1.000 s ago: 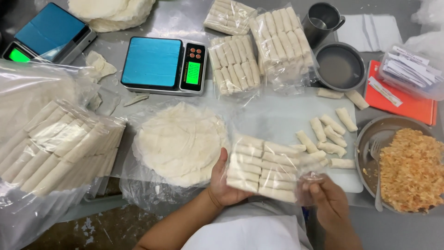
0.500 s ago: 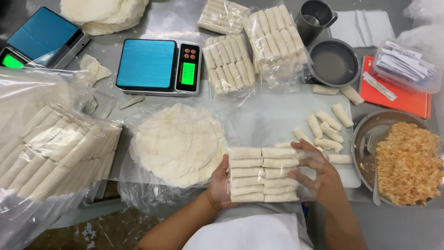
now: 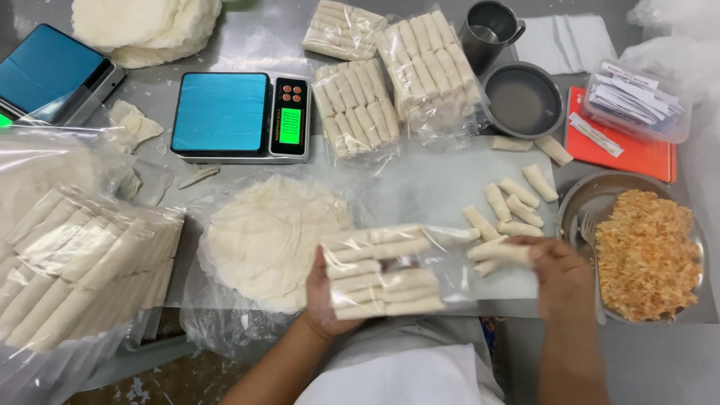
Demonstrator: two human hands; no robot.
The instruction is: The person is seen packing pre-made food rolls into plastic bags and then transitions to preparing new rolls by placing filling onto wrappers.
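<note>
Rolls fill a clear bag (image 3: 382,274), cradled from below by the left hand (image 3: 324,300) (keeping rows flat). Right hand (image 3: 559,271) pinches one loose roll (image 3: 499,253).

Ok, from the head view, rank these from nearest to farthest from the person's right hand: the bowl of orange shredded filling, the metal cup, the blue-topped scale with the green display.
From the right hand:
1. Bowl of orange shredded filling, just to its right.
2. Metal cup, far up the table near the top edge.
3. Blue-topped scale, far across to the upper left.

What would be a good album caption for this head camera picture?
Left hand holds a clear bag of spring rolls while right hand takes one roll.
</note>
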